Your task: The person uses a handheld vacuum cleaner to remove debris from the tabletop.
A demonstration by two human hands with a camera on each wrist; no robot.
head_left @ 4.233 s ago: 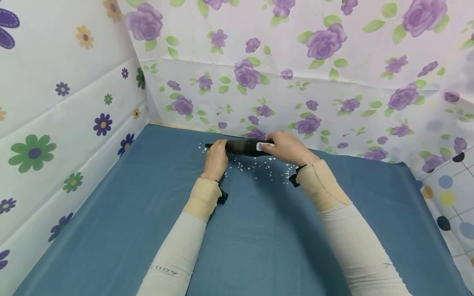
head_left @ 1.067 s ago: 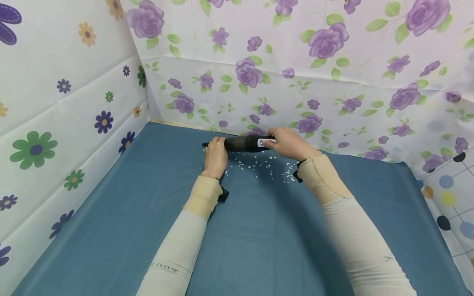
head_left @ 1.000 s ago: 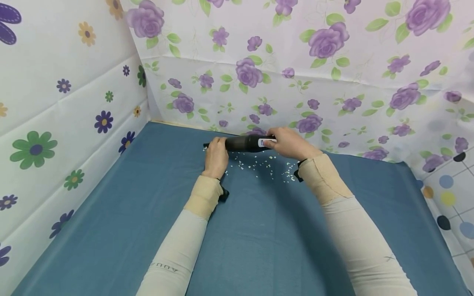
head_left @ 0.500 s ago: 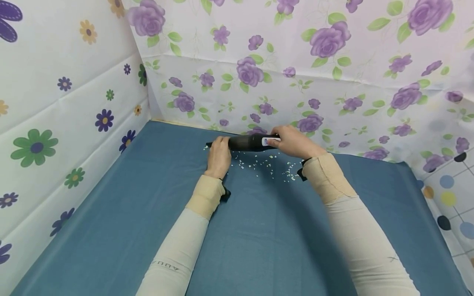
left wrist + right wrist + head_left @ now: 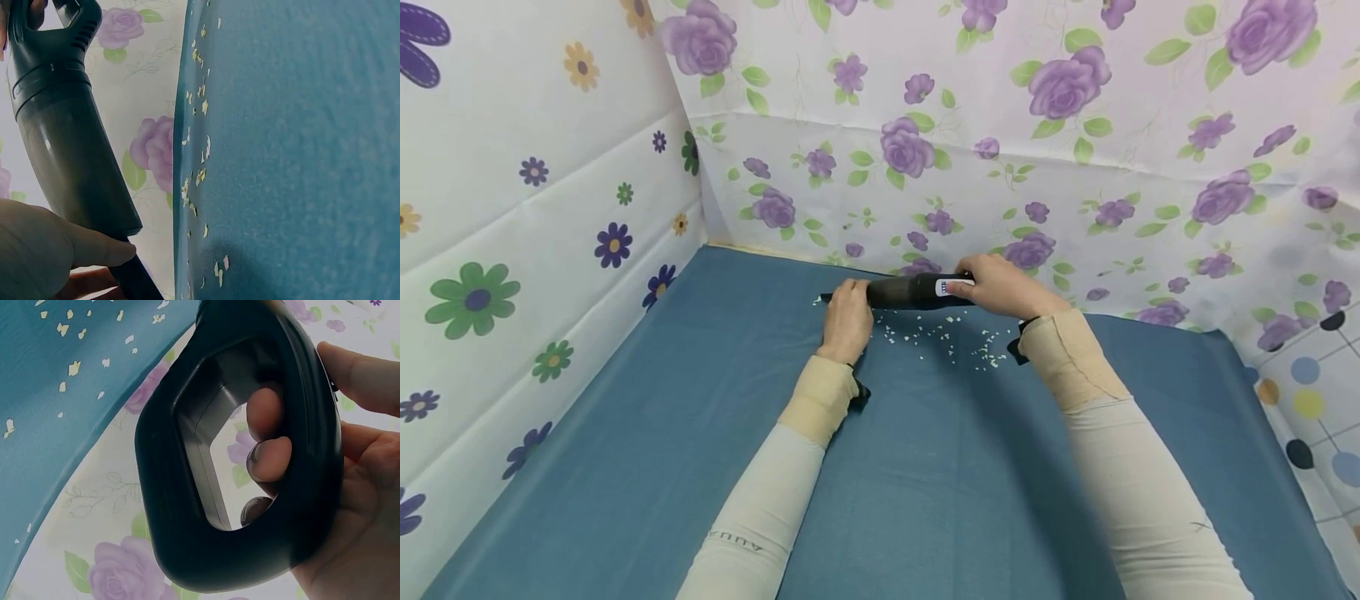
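Observation:
A black handheld vacuum cleaner (image 5: 902,292) with a smoky dust cup lies lengthwise above the far edge of the blue cloth. My left hand (image 5: 847,321) grips its front end, where the narrow nozzle (image 5: 826,297) begins; the thumb (image 5: 103,245) lies along that joint in the left wrist view. Around the loop handle (image 5: 159,487) my right hand (image 5: 1003,285) has its fingers curled, the fingertips showing through the opening. Its thumb is by the white panel (image 5: 946,287) on top. Pale scraps (image 5: 74,368) are scattered on the cloth below and in front of the vacuum.
Blue cloth (image 5: 895,483) covers the flat surface. Behind it rises a wall sheet with purple roses (image 5: 820,175); a flower-printed sheet (image 5: 550,275) stands at left. A dotted, tiled print (image 5: 1311,408) borders the right side.
Both hands have shifted slightly to the right with the vacuum cleaner, keeping the same grips. Fewer scraps show near the nozzle tip than about four seconds ago.

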